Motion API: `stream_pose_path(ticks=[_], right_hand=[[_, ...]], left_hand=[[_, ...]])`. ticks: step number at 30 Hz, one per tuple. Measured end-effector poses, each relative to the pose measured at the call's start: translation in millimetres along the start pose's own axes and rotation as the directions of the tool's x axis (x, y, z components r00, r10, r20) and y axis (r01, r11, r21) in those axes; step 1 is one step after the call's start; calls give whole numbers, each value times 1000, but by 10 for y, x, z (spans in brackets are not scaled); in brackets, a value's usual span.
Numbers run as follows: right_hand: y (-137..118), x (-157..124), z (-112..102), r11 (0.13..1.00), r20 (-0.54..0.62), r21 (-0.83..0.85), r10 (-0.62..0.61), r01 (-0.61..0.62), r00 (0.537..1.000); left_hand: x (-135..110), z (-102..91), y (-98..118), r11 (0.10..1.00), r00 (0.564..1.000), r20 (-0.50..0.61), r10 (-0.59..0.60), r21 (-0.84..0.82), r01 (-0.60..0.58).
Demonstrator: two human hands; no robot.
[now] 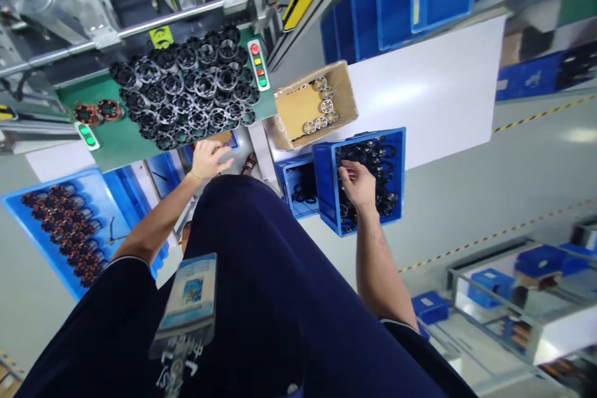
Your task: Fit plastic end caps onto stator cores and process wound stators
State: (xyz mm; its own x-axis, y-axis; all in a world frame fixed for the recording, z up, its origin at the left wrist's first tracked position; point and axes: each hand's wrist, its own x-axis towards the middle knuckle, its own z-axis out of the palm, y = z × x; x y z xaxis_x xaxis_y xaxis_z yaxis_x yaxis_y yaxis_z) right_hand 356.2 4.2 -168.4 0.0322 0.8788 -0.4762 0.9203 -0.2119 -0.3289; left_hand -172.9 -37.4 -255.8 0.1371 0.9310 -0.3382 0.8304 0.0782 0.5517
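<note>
My left hand [209, 159] is held just off the front edge of the green mat [108, 144], its fingers apart and nothing visible in them. Closest to it are rows of stacked ring-shaped motor cores [186, 90] with black plastic frames on silvery metal. My right hand [360, 185] reaches into a tilted blue bin [329, 189] heaped with black plastic ring-shaped parts [385, 165]. Its fingers are curled down among those parts, and whatever they grip is hidden. Two copper-wound stators [110, 110] sit at the left end of the mat.
An open cardboard box [347, 93] with several metal rings stands behind the bin. A smaller blue bin [291, 186] adjoins it. At left, a blue tray [109, 199] carries copper-wound stators. Button panels [258, 65] and machine rails [186, 15] border the mat.
</note>
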Motion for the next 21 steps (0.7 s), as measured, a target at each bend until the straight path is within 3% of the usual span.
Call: stream_pose_path(ticks=[4, 7, 10, 13, 16, 21], right_hand=[[632, 209, 215, 974, -65, -79, 210, -215, 976], [842, 316, 499, 972, 50, -74, 229, -225, 972], [910, 405, 717, 980, 187, -61, 199, -191, 962], [929, 467, 812, 981, 250, -79, 193, -179, 949], [960, 463, 798, 973, 272, -123, 221, -194, 937], [1080, 333, 682, 972, 338, -150, 224, -183, 914]], left_hand=[[578, 423, 1012, 987, 982, 105, 159, 7, -161], [1180, 717, 1649, 970, 953, 194, 231, 25, -241], [1810, 1031, 2138, 958, 922, 302, 242, 74, -276], [2380, 1405, 2486, 945, 884, 418, 208, 147, -292], [2823, 1785, 2697, 928, 846, 510, 158, 217, -304], [3226, 2198, 2787, 913, 819, 565, 98, 276, -299]])
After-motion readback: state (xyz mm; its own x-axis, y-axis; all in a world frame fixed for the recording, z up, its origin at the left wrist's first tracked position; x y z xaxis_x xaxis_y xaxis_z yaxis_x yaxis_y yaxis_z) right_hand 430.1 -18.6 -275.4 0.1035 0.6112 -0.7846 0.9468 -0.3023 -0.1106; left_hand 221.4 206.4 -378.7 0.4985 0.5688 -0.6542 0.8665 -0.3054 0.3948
